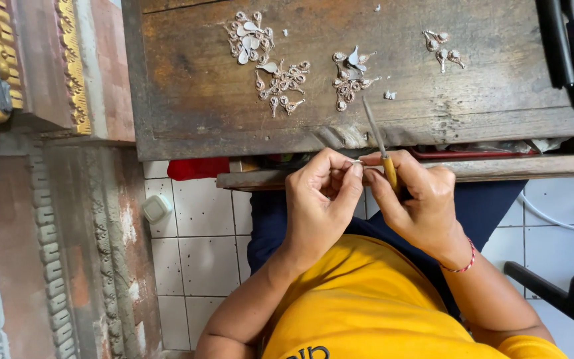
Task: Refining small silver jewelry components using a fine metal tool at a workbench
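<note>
Two hands work a tiny silver piece at the edge of a worn wooden bench.

The left hand (320, 196) pinches a small silver piece (357, 161) between thumb and fingertips, wrist bent inward, likely to steady it close to the tool. The right hand (416, 203) grips a yellow-handled file (381, 143) like a pen, its blade slanting up over the bench (187, 100). Clusters of silver pieces (280, 83) lie beyond, within reach. Both forearms angle in from a yellow shirt (367, 306).
</note>
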